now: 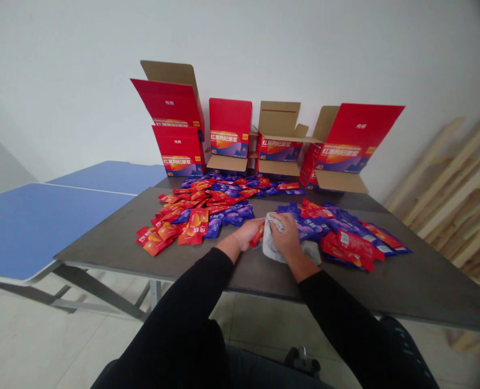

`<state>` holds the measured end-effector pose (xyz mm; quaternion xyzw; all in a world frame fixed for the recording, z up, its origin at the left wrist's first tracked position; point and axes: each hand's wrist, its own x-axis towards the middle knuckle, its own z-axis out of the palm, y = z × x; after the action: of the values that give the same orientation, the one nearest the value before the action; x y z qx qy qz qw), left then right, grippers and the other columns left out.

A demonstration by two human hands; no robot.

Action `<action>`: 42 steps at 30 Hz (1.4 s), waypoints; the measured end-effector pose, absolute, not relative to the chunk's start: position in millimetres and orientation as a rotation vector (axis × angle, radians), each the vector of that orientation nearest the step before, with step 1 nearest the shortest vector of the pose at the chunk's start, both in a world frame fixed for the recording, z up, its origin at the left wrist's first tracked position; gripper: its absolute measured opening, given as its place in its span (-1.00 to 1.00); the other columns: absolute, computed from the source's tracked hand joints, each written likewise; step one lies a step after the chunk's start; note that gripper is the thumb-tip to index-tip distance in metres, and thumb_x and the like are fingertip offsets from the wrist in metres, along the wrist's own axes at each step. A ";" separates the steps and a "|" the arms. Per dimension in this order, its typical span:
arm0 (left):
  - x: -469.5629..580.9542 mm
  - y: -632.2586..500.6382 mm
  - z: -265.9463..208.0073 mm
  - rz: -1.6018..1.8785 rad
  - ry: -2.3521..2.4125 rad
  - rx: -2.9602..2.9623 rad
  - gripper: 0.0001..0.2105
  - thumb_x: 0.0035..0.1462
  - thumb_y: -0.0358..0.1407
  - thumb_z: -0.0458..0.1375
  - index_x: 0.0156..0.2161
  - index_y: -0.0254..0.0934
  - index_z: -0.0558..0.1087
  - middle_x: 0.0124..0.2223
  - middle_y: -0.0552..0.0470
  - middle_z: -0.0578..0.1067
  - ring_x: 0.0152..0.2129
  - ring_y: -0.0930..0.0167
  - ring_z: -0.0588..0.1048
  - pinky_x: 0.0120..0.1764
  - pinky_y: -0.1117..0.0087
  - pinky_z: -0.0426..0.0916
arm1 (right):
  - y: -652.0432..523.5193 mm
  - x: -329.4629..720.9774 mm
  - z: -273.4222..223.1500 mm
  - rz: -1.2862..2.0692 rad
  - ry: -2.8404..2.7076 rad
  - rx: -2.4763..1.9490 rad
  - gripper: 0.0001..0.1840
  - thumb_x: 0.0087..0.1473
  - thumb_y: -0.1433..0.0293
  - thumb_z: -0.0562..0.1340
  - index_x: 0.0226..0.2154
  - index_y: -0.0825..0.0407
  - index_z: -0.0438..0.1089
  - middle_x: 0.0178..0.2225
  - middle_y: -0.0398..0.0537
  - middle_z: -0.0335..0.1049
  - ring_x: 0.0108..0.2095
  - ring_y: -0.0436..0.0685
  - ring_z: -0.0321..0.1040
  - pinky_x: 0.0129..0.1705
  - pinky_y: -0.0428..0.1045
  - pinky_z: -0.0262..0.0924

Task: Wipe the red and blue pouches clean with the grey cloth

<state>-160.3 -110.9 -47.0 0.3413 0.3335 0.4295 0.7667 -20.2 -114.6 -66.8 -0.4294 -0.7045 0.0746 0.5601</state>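
My left hand (247, 233) is closed around a red sachet (257, 236), of which only a part shows beyond the fingers. Close beside it, my right hand (287, 235) grips a light grey cloth (269, 243) that hangs down toward the table and lies partly behind the wrist. The cloth is next to the sachet; whether they touch I cannot tell. To the left of my hands spreads a pile of red and purple sachets (199, 219). A second pile of purple and red sachets (337, 222) lies to the right.
Red cardboard boxes stand along the back of the dark table (264, 275), several with flaps up, among them a box at the right (340, 156) and stacked boxes at the left (178, 151). A blue table-tennis table (73, 210) adjoins at left. Wooden slats (458, 200) lean at right.
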 end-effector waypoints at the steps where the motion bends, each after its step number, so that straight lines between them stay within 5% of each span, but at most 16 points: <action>1: -160.6 -111.0 -48.1 0.917 0.726 0.759 -0.86 0.23 -0.25 0.21 -0.24 -0.30 0.51 -0.51 0.04 0.49 -0.69 0.47 0.40 -0.62 0.49 0.22 | -113.8 -19.6 -66.0 0.176 -1.632 -1.047 -0.73 0.19 0.34 0.17 -0.13 -0.01 0.53 -0.18 0.05 0.40 -0.11 0.25 0.39 0.07 0.21 0.34; 12: -188.2 -109.0 -39.0 0.645 0.630 0.529 -0.83 0.29 -0.30 0.07 -0.13 -0.34 0.45 -0.47 -0.03 0.43 -0.65 0.47 0.37 -0.69 0.60 0.13 | -102.6 -12.6 -67.9 0.111 -1.467 -1.263 -0.76 0.19 0.32 0.14 -0.18 0.02 0.49 -0.19 0.06 0.42 -0.12 0.21 0.35 0.05 0.13 0.27; 16: -196.1 -106.9 -34.8 0.811 0.489 0.318 -0.72 0.34 -0.24 -0.04 -0.10 -0.40 0.44 -0.35 -0.15 0.49 -0.60 0.46 0.41 -0.63 0.56 0.27 | -101.4 -11.6 -69.2 0.138 -1.448 -1.271 -0.77 0.18 0.30 0.15 -0.20 0.01 0.48 -0.20 0.05 0.42 -0.14 0.20 0.35 0.02 0.11 0.26; 22: -185.9 -100.6 -27.9 1.208 0.571 0.216 -0.83 0.29 -0.52 0.01 -0.16 -0.40 0.45 -0.44 -0.02 0.52 -0.56 0.48 0.52 -0.39 0.52 0.47 | -102.7 -12.0 -68.7 0.152 -1.465 -1.233 -0.77 0.18 0.28 0.17 -0.20 0.01 0.49 -0.19 0.05 0.41 -0.13 0.21 0.37 0.02 0.12 0.27; 33: -188.1 -97.2 -31.7 1.219 0.577 0.291 -0.77 0.33 -0.42 0.02 -0.08 -0.46 0.49 -0.26 -0.18 0.60 -0.36 0.33 0.62 -0.21 0.32 0.52 | -116.4 -15.7 -68.4 0.190 -1.773 -0.824 -0.81 0.16 0.33 0.24 -0.18 -0.05 0.54 -0.23 -0.02 0.43 -0.17 0.21 0.42 -0.05 0.15 0.38; 42: -180.2 -102.1 -32.4 1.004 0.574 0.481 -0.51 0.38 0.01 -0.02 -0.12 -0.43 0.53 -0.34 -0.15 0.58 -0.43 0.33 0.59 -0.29 0.36 0.49 | -117.8 -18.7 -76.8 0.347 -1.972 -0.657 -0.75 0.11 0.43 0.26 -0.18 -0.15 0.57 -0.22 -0.07 0.46 -0.18 0.18 0.45 -0.04 0.13 0.42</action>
<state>-180.2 -102.1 -32.4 0.2251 0.2685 0.4697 0.8103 -18.7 -117.8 -76.8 -0.2709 -0.8135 0.1430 0.4943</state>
